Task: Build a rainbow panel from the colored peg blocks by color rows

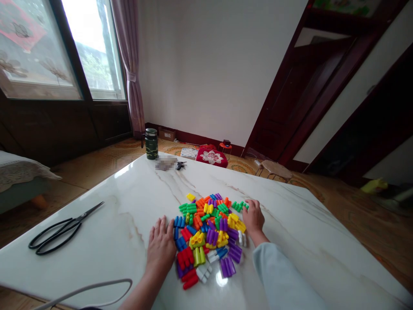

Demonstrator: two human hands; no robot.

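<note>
A pile of colourful plastic building blocks (pixel 211 237), shaped like joined tubes, lies on a white marble-patterned table (pixel 122 224). There are red, blue, green, yellow, orange, purple and white ones. My left hand (pixel 161 243) rests flat at the pile's left edge, fingers stretched forward, beside some blue blocks (pixel 179 221). On the far right side of the pile, my right hand (pixel 254 218) is cupped with its fingers bent. Its fingertips are at the end of a green block (pixel 239 206), apparently touching it. Nothing shows inside either hand.
Black-handled scissors (pixel 69 228) lie at the table's left. A grey cable (pixel 97 285) loops near the front left. At the far corner stand a green camouflage bottle (pixel 151 144), a blurred-out item (pixel 165 162) and keys (pixel 181 165). A stool (pixel 275 169) is beyond the table.
</note>
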